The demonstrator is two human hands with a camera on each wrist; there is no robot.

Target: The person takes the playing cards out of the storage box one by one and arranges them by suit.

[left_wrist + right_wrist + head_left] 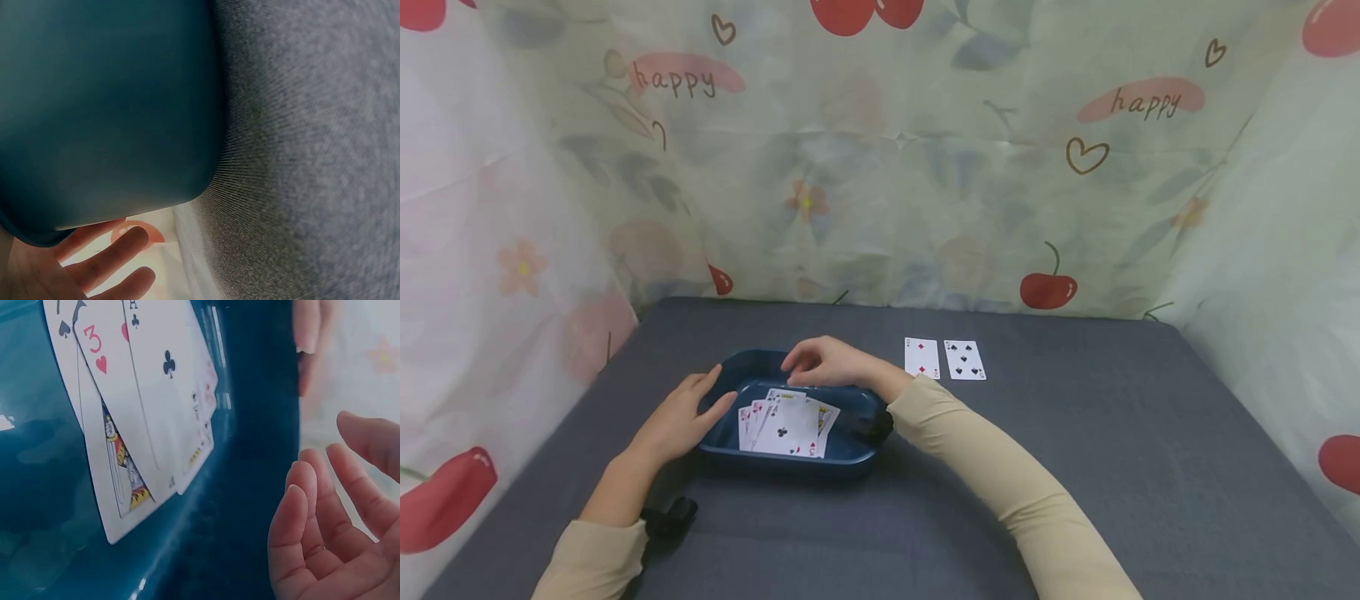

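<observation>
A dark blue tray (790, 468) stands on the cloth with several fanned, overlapping playing cards (786, 425) inside it. An ace of clubs (169, 384) lies on top, partly covering a three of hearts (99, 350) and a face card (112, 525). My left hand (681, 417) is at the tray's left end, thumb and fingers spread and fairly straight at the rim. In the left wrist view its fingers (112, 259) extend past the tray's outer wall. Above the far side of the tray hovers my right hand (831, 362), fingers loosely bent with nothing between them.
Two face-up cards lie side by side beyond the right forearm: a two of diamonds (922, 358) and a five of spades (965, 360). Dark grey cloth (1075, 433) covers the table. A patterned curtain (895, 208) encloses the back and both sides.
</observation>
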